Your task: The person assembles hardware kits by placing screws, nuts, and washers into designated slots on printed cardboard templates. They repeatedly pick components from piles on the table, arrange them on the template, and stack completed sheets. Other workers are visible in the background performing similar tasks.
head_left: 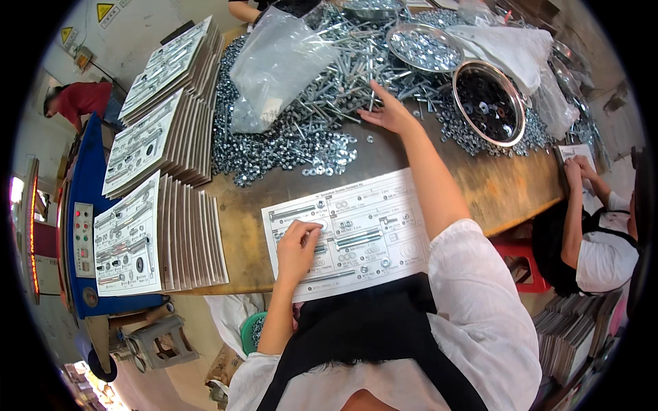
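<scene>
A printed card [404, 198] with hardware pictures lies before me at the table's front edge, several metal bolts and small parts on it. My left hand [296, 252] rests over the card's left half, fingers bent and thumb drawn in; whatever it pinches is too small to make out. Stretched out to the far side, my right hand [392, 115] has its fingers apart at the near edge of a heap of long bolts [329, 92]. Nuts [240, 154] are piled left of the bolts, with loose washers [329, 161] in front.
Stacked printed cards [192, 233] line the table's left side. A clear plastic bag [274, 61] lies on the heap. Metal bowls hold black washers [486, 103] and shiny parts [425, 48]. A co-worker [596, 240] sits at the right; another person [82, 103] bends at the far left.
</scene>
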`<act>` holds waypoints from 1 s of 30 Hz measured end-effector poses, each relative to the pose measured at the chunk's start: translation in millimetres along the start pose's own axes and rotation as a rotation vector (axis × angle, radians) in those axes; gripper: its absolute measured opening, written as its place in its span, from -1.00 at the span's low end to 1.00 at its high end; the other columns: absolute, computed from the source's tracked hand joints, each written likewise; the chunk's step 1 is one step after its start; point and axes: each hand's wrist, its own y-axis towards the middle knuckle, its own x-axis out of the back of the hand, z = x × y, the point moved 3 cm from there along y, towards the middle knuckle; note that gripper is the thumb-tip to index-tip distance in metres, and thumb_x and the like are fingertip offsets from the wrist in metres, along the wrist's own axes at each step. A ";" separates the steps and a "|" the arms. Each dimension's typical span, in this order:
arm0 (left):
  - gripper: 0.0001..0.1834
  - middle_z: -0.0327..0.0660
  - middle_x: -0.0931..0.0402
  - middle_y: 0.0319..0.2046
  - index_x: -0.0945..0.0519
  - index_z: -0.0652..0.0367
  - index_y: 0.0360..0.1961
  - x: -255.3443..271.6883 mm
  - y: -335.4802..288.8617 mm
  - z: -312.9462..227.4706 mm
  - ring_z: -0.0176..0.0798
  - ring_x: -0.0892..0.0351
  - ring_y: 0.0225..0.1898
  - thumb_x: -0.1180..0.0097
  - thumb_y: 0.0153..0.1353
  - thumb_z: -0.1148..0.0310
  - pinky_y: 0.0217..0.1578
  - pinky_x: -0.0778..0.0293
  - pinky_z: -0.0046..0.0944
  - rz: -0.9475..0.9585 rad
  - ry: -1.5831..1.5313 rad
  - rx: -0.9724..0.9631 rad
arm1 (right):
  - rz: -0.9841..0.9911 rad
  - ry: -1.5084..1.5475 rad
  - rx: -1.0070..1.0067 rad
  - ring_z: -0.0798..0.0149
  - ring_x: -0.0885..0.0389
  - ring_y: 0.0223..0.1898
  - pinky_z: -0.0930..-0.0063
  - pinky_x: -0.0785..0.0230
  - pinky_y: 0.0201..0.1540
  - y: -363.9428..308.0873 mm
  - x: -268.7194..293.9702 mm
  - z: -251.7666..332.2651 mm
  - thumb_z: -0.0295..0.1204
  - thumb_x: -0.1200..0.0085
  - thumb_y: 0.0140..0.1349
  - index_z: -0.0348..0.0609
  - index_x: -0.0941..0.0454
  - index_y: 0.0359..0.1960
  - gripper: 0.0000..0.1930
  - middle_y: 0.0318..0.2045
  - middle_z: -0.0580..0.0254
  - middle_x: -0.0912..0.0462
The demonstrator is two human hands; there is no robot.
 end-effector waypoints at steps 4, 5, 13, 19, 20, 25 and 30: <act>-0.90 -0.24 -0.55 -0.41 -0.69 0.12 -0.22 -13.8 13.4 -19.4 -0.29 -0.49 -0.51 -0.21 0.24 0.45 -0.45 -0.42 -0.34 0.033 -0.074 -0.070 | -0.250 -0.116 0.208 0.21 -0.68 -0.33 0.40 -0.66 -0.35 23.4 6.0 -15.9 0.02 -0.20 0.27 -0.24 -0.42 0.09 -0.40 -0.16 0.15 -0.57; -0.90 -0.24 -0.56 -0.39 -0.68 0.12 -0.22 -16.2 13.3 -26.5 -0.29 -0.51 -0.51 -0.21 0.24 0.45 -0.46 -0.43 -0.34 0.059 -0.068 -0.107 | -0.329 -0.151 0.277 0.21 -0.71 -0.38 0.43 -0.67 -0.44 17.4 5.9 -20.2 0.00 -0.18 0.28 -0.30 -0.41 0.12 -0.38 -0.23 0.14 -0.60; -0.89 -0.23 -0.57 -0.39 -0.69 0.15 -0.22 -2.5 -4.3 -8.1 -0.29 -0.53 -0.49 -0.20 0.25 0.45 -0.43 -0.44 -0.35 0.086 -0.032 -0.052 | -0.235 -0.548 0.262 0.37 -0.68 -0.45 0.54 -0.53 -0.46 -19.7 40.2 -19.0 -0.06 -0.01 0.42 -0.14 -0.51 -0.28 -0.63 -0.39 0.31 -0.60; -0.88 -0.23 -0.56 -0.42 -0.70 0.12 -0.21 0.6 -8.0 -9.8 -0.28 -0.51 -0.50 -0.20 0.25 0.43 -0.43 -0.43 -0.33 0.108 -0.037 -0.045 | -0.318 -0.758 0.325 0.41 -0.64 -0.53 0.51 -0.50 -0.47 -58.4 65.6 -14.2 -0.11 0.02 0.43 -0.22 -0.54 -0.39 -0.60 -0.50 0.27 -0.66; -0.88 -0.22 -0.56 -0.43 -0.70 0.12 -0.21 1.7 -8.3 -12.8 -0.27 -0.51 -0.50 -0.20 0.25 0.43 -0.43 -0.43 -0.33 0.115 -0.034 -0.053 | -0.333 -0.745 0.305 0.41 -0.64 -0.53 0.49 -0.48 -0.48 -70.6 65.1 -13.4 -0.12 0.04 0.44 -0.25 -0.55 -0.39 -0.59 -0.54 0.27 -0.64; -0.81 -0.22 -0.61 -0.38 -0.70 0.18 -0.14 -8.8 -3.5 -10.9 -0.34 -0.51 -0.50 -0.12 0.34 0.35 -0.41 -0.44 -0.37 0.190 -0.191 0.006 | -0.366 -0.866 0.451 0.41 -0.63 -0.54 0.47 -0.44 -0.45 -128.8 58.5 -20.3 -0.17 0.03 0.44 -0.27 -0.55 -0.36 -0.62 -0.56 0.27 -0.62; -0.57 -0.25 -0.63 -0.17 -0.62 0.24 0.07 -55.7 75.7 -33.6 -0.46 -0.49 -0.37 0.11 0.50 0.13 -0.26 -0.44 -0.43 0.183 -0.695 0.158 | -0.234 -1.020 0.621 0.21 -0.63 -0.51 0.35 -0.42 -0.39 -180.4 5.4 -42.3 -0.24 -0.05 0.38 -0.20 -0.59 -0.22 -0.74 -0.52 0.17 -0.63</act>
